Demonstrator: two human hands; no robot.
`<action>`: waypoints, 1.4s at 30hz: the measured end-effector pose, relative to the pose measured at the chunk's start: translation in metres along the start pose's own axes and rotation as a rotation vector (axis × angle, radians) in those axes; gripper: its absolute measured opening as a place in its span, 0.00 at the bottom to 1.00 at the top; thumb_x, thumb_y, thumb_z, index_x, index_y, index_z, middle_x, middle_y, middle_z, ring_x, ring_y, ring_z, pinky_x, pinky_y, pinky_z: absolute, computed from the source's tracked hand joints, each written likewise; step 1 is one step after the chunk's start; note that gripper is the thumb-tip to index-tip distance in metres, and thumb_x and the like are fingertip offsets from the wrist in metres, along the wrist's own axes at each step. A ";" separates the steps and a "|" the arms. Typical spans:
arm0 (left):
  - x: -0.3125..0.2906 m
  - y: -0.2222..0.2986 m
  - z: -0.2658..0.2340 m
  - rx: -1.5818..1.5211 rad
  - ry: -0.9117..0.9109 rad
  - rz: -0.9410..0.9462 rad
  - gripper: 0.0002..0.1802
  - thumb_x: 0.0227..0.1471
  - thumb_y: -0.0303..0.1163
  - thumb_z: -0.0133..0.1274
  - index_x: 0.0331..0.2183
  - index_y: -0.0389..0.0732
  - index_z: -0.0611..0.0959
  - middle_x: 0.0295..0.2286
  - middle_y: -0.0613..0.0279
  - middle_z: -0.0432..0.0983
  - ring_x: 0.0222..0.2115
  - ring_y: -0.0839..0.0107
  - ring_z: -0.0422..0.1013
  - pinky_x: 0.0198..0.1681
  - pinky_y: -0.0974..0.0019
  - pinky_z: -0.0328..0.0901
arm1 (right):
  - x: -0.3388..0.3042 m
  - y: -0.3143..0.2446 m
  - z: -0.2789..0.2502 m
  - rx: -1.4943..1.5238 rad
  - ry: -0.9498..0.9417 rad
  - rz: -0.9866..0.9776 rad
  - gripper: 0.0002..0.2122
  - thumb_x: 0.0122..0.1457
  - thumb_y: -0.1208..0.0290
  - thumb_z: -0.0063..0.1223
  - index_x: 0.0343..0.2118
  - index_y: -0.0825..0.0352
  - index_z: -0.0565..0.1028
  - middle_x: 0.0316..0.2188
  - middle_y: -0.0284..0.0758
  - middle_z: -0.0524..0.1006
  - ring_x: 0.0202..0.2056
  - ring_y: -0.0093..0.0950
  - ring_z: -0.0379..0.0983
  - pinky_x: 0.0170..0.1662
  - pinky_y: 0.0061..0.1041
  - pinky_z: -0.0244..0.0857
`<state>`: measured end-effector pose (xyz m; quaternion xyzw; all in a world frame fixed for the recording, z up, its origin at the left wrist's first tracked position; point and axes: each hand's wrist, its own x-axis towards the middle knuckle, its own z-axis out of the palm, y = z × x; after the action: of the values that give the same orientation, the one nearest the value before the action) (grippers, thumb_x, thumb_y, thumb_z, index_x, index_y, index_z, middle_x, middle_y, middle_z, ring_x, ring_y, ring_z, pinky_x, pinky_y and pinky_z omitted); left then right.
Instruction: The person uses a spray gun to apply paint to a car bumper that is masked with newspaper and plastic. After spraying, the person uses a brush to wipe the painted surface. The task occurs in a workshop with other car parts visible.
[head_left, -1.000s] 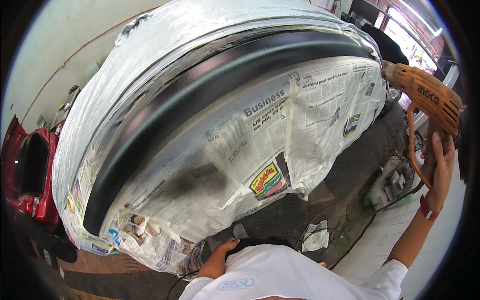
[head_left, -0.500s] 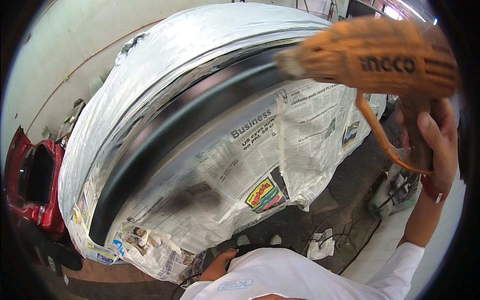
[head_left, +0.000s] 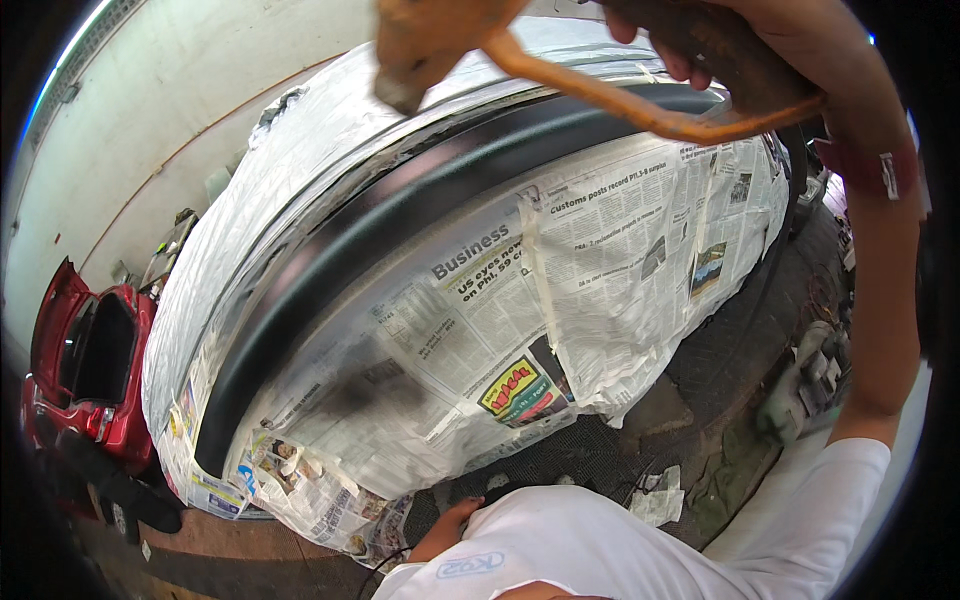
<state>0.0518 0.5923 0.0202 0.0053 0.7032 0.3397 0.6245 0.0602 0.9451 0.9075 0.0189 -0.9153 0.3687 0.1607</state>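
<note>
Up near the top rim, right hand (head_left: pixel 790 50) raised close to the camera, fingers (head_left: pixel 680 55) wrapped around the grip of an orange power tool (head_left: pixel 470 30), nozzle aimed down at the black painted strip (head_left: pixel 420 215). Below, left hand (head_left: pixel 450 525) low by the newspaper masking (head_left: pixel 600 260), fingers hidden, state impossible to tell. Probably working along the strip; calls for steady passes, clear of the paper.

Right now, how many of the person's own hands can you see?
2. The right hand is raised at the top edge, gripping the orange power tool. The left hand shows at the bottom, by the white sleeve, partly hidden.
</note>
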 end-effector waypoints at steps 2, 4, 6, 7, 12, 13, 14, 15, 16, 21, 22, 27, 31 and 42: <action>-0.003 0.000 -0.001 -0.019 0.005 -0.001 0.43 0.59 0.63 0.52 0.61 0.37 0.74 0.59 0.48 0.71 0.57 0.54 0.68 0.60 0.51 0.62 | 0.001 0.021 -0.015 0.006 0.081 0.023 0.22 0.67 0.60 0.58 0.52 0.77 0.70 0.30 0.33 0.78 0.26 0.20 0.75 0.30 0.21 0.73; -0.020 0.000 0.007 0.039 0.086 -0.019 0.40 0.63 0.62 0.48 0.61 0.39 0.74 0.61 0.47 0.68 0.60 0.52 0.66 0.62 0.49 0.60 | 0.001 0.048 -0.027 -0.017 0.161 0.016 0.23 0.66 0.63 0.58 0.55 0.77 0.69 0.30 0.32 0.78 0.26 0.19 0.74 0.29 0.20 0.71; -0.037 0.016 0.013 0.097 0.124 -0.027 0.39 0.64 0.62 0.45 0.61 0.40 0.75 0.62 0.47 0.67 0.62 0.52 0.65 0.63 0.48 0.60 | -0.001 0.072 -0.058 -0.162 0.243 0.086 0.21 0.66 0.65 0.58 0.54 0.75 0.70 0.30 0.31 0.77 0.26 0.19 0.73 0.29 0.20 0.70; -0.038 0.015 0.014 0.092 0.124 -0.036 0.39 0.64 0.62 0.45 0.62 0.40 0.75 0.62 0.47 0.67 0.62 0.52 0.65 0.63 0.48 0.60 | 0.000 0.076 -0.064 -0.233 0.281 0.120 0.20 0.66 0.65 0.57 0.54 0.74 0.71 0.30 0.31 0.77 0.26 0.19 0.73 0.29 0.20 0.69; -0.050 0.011 0.019 0.052 0.092 -0.074 0.42 0.63 0.64 0.44 0.62 0.39 0.74 0.62 0.47 0.67 0.62 0.52 0.64 0.63 0.49 0.59 | -0.016 0.148 -0.131 -0.199 0.384 0.084 0.26 0.63 0.52 0.58 0.54 0.70 0.71 0.29 0.33 0.77 0.23 0.18 0.72 0.26 0.18 0.69; -0.050 0.013 0.018 0.057 0.080 -0.076 0.42 0.63 0.65 0.44 0.62 0.39 0.73 0.62 0.47 0.67 0.62 0.52 0.64 0.63 0.49 0.59 | -0.029 0.175 -0.163 -0.323 0.353 0.061 0.31 0.62 0.46 0.58 0.56 0.69 0.69 0.30 0.34 0.77 0.21 0.17 0.73 0.23 0.17 0.69; -0.053 0.011 0.019 0.051 0.072 -0.087 0.43 0.63 0.65 0.44 0.62 0.39 0.73 0.62 0.47 0.67 0.62 0.52 0.64 0.63 0.49 0.59 | -0.036 0.186 -0.176 -0.326 0.365 0.079 0.30 0.63 0.47 0.58 0.56 0.68 0.69 0.30 0.33 0.78 0.20 0.17 0.73 0.22 0.17 0.69; -0.056 0.007 0.020 0.042 0.070 -0.099 0.43 0.63 0.66 0.44 0.62 0.39 0.73 0.62 0.47 0.67 0.62 0.53 0.64 0.63 0.49 0.59 | -0.039 0.195 -0.184 -0.324 0.372 0.092 0.29 0.63 0.48 0.58 0.56 0.68 0.69 0.30 0.33 0.78 0.20 0.17 0.73 0.22 0.17 0.69; -0.059 0.004 0.022 0.033 0.064 -0.109 0.44 0.62 0.66 0.44 0.63 0.39 0.73 0.62 0.47 0.66 0.62 0.53 0.64 0.63 0.49 0.58 | -0.042 0.203 -0.191 -0.324 0.379 0.106 0.28 0.63 0.48 0.59 0.56 0.67 0.70 0.30 0.32 0.78 0.20 0.17 0.73 0.22 0.17 0.70; -0.059 -0.003 0.032 0.002 0.056 -0.131 0.46 0.61 0.68 0.43 0.63 0.39 0.72 0.63 0.47 0.66 0.62 0.53 0.63 0.64 0.49 0.58 | -0.068 0.243 -0.221 -0.531 0.507 0.175 0.27 0.63 0.50 0.59 0.57 0.67 0.70 0.28 0.31 0.77 0.19 0.17 0.71 0.21 0.17 0.67; -0.058 -0.004 0.036 -0.013 0.059 -0.134 0.46 0.61 0.69 0.43 0.63 0.39 0.72 0.63 0.47 0.66 0.62 0.53 0.63 0.64 0.49 0.58 | -0.066 0.246 -0.218 -0.592 0.508 0.160 0.27 0.63 0.51 0.59 0.57 0.67 0.69 0.28 0.31 0.77 0.19 0.17 0.71 0.21 0.17 0.67; -0.048 0.007 0.055 -0.081 0.060 -0.132 0.49 0.60 0.71 0.42 0.64 0.39 0.71 0.63 0.47 0.66 0.63 0.54 0.63 0.64 0.49 0.57 | -0.082 0.229 -0.180 -0.267 0.421 0.212 0.29 0.64 0.51 0.58 0.60 0.67 0.67 0.29 0.31 0.77 0.20 0.16 0.70 0.22 0.15 0.66; -0.045 0.007 0.083 -0.187 0.098 -0.164 0.50 0.59 0.73 0.41 0.64 0.39 0.70 0.63 0.48 0.66 0.63 0.54 0.62 0.64 0.50 0.57 | -0.071 0.194 -0.113 -0.127 0.327 0.049 0.31 0.64 0.51 0.59 0.61 0.68 0.65 0.31 0.31 0.78 0.20 0.15 0.71 0.22 0.14 0.66; -0.045 -0.062 0.131 -0.066 0.204 -0.417 0.57 0.58 0.78 0.22 0.70 0.42 0.55 0.71 0.46 0.42 0.72 0.47 0.33 0.73 0.46 0.35 | -0.059 0.123 0.006 -0.152 0.025 -0.183 0.33 0.64 0.50 0.58 0.64 0.68 0.65 0.33 0.33 0.77 0.25 0.16 0.71 0.27 0.16 0.66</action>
<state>0.2031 0.5872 0.0312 -0.1950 0.7370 0.2249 0.6067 0.0955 1.0253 0.8026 0.0854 -0.9330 0.2823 0.2061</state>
